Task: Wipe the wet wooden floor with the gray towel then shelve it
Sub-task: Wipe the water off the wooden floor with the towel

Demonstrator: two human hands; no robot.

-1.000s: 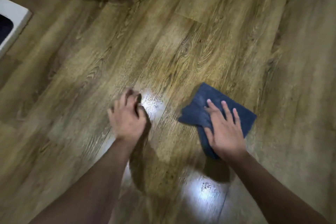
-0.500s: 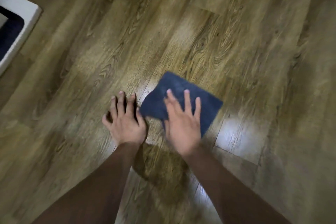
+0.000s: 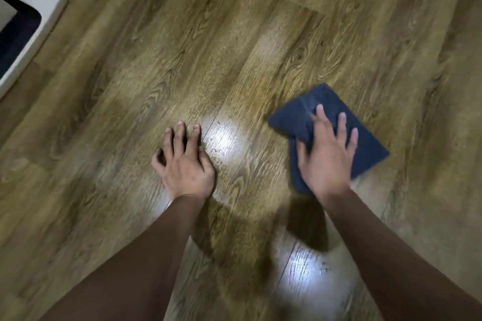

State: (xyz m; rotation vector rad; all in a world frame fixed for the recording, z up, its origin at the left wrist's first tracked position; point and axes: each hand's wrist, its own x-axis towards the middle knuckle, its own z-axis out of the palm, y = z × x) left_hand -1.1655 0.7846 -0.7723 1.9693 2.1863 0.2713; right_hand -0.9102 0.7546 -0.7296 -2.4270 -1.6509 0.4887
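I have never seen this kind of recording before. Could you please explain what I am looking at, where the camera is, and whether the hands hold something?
There is no machine here. A person wears one camera on the head, so you look down along both forearms at a wooden floor. The right hand lies flat, fingers straight, pressing a folded gray towel onto the floor; it is not gripped. The left hand rests on the bare boards, holding nothing. Between the hands a shiny patch reflects light, with small speckles that look like moisture. At the far left edge is a white-rimmed object; I cannot tell what it is.
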